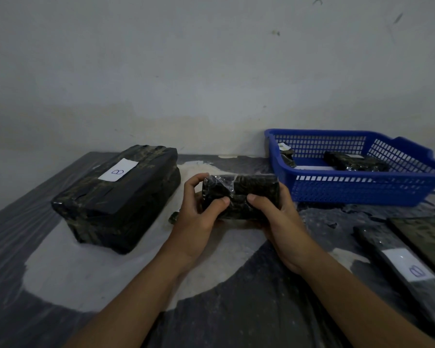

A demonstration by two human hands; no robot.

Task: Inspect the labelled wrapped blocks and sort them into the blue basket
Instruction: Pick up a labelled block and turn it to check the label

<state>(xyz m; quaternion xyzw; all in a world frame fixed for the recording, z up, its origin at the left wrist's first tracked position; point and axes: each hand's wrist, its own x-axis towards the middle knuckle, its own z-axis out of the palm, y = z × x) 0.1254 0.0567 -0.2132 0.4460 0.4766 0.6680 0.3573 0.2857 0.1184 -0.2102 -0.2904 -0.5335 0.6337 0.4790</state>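
Hands [198, 209] before block-holding blue basket [362, 192]

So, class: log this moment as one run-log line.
left hand: grips wrapped block | right hand: grips same block | blue basket: two blocks inside | large block labelled B: on table

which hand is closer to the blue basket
Right. The right hand grips the end of the small wrapped block just in front of the blue basket; the left hand grips the block's far end, further away.
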